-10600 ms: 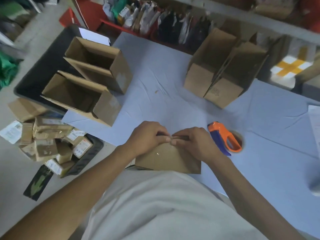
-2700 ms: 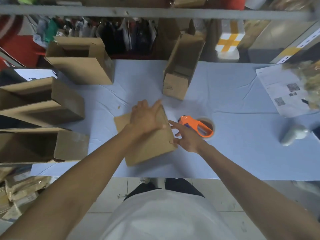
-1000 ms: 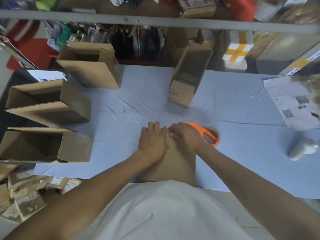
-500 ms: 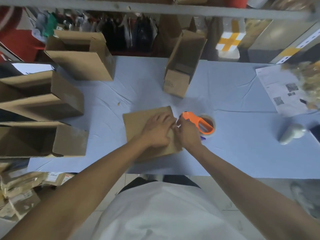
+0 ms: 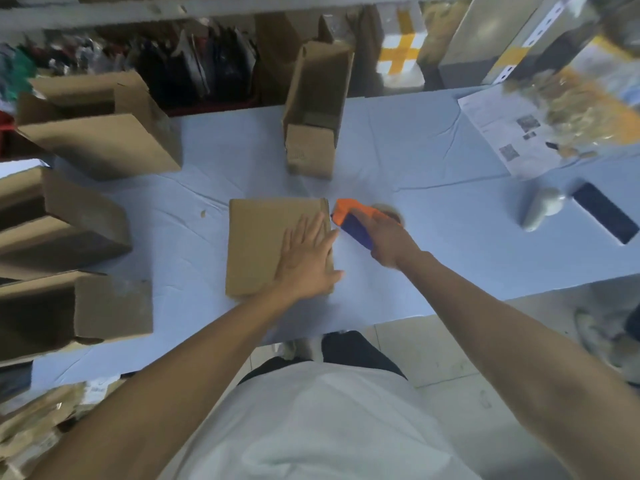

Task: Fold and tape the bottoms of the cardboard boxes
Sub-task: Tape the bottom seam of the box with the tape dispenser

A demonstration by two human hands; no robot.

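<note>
A brown cardboard box [image 5: 258,244] stands in the middle of the blue-covered table [image 5: 433,244] with its folded bottom facing up. My left hand [image 5: 306,259] lies flat on the right part of that bottom, fingers spread, holding the flaps down. Just right of the box, my right hand [image 5: 386,239] is closed around the orange and blue tape dispenser [image 5: 349,218]. The dispenser's orange nose is next to the box's upper right corner. The tape roll is mostly hidden behind my hand.
Three open boxes lie on their sides at the left [image 5: 104,133] [image 5: 59,223] [image 5: 72,313]. A further open box [image 5: 313,105] stands at the back centre. Printed papers [image 5: 502,129], a grey rounded object [image 5: 540,207] and a dark phone [image 5: 604,216] are at the right.
My right hand left the box flaps and closed on the tape dispenser. My left hand opened flat on the box bottom. The box now sits squarer on the table.
</note>
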